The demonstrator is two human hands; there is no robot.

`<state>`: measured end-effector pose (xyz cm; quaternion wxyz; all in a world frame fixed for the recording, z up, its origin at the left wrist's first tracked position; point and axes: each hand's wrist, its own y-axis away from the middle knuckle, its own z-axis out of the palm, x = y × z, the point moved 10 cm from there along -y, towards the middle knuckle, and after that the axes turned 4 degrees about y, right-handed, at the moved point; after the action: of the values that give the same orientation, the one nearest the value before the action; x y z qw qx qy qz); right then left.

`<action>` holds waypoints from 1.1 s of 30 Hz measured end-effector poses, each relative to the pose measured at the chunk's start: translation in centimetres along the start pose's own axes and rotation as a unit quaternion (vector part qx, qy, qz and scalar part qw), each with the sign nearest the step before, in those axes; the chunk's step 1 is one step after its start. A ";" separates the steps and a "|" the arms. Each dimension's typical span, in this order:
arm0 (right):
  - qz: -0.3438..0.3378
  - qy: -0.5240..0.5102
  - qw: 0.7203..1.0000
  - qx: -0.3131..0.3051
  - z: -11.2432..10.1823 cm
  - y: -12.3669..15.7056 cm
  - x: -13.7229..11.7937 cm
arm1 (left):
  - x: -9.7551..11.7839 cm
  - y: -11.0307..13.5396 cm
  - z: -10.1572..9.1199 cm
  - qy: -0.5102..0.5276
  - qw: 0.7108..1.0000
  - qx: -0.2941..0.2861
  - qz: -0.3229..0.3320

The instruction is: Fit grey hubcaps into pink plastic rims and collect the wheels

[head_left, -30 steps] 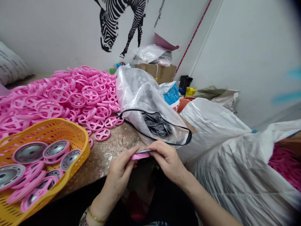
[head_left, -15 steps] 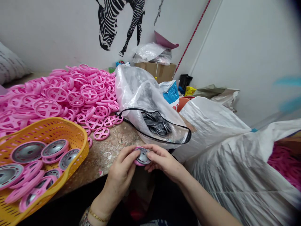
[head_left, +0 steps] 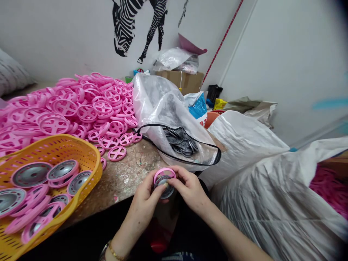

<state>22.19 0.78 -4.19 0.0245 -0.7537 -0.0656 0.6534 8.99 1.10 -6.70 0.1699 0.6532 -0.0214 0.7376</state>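
Both hands hold one pink wheel with a grey metal disc (head_left: 164,179) set in it, just off the table's near edge. My left hand (head_left: 145,197) grips its left side, thumb pressed on the disc. My right hand (head_left: 189,186) pinches its right side. Straight behind them lies a clear plastic bag (head_left: 165,108) with a black-rimmed mouth, holding several dark metal discs (head_left: 181,142). A big heap of pink spoked wheels (head_left: 76,108) covers the table's left and back.
An orange basket (head_left: 67,150) at the front left holds several pink wheels fitted with grey discs. White sacks (head_left: 258,170) crowd the right side. A cardboard box (head_left: 185,81) and bags stand by the wall with a zebra decal. The worn tabletop (head_left: 127,170) shows between basket and bag.
The wheel went from edge-on, with a disc being pressed against it, to facing me with the disc seated. Both hands have closed in around it and dropped slightly.
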 end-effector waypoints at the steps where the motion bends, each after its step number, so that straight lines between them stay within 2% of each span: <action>1: -0.003 0.015 1.000 0.006 0.0 0.1 0.0 | -0.1 0.0 -0.1 0.002 1.000 0.008 -0.004; 4: 0.029 0.007 0.999 0.022 -0.1 0.4 1.0 | -0.1 -0.1 -0.7 0.016 0.999 0.042 -0.005; 8: 0.086 -0.036 0.995 0.034 0.4 0.7 2.5 | 0.4 -0.2 -1.7 0.008 0.995 0.093 0.030; 13: 0.107 -0.044 0.993 0.039 0.9 0.5 3.1 | -0.5 -0.3 -1.8 0.008 0.995 0.103 0.016; 18: 0.084 -0.052 0.995 0.025 0.7 0.2 3.3 | -1.5 -0.3 -0.8 0.027 0.998 0.055 -0.016; 20: 0.084 -0.076 0.994 0.006 0.9 0.2 3.5 | -1.6 -0.3 -0.3 0.031 0.999 0.028 -0.019; 24: 0.083 -0.094 0.992 0.009 0.5 0.2 3.5 | -1.6 -0.1 0.6 0.022 1.000 -0.015 -0.015; 28: 0.052 -0.072 0.996 0.004 0.3 0.2 2.3 | -1.6 -0.1 0.7 0.034 0.999 -0.010 -0.019; 33: -0.034 0.051 0.997 0.048 -0.5 0.6 0.3 | -2.2 -0.2 0.5 0.063 0.997 0.002 -0.045</action>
<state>22.81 0.30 -4.51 0.0859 -0.7811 -0.0585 0.6157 9.73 0.72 -8.77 0.2026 0.6056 0.0197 0.7693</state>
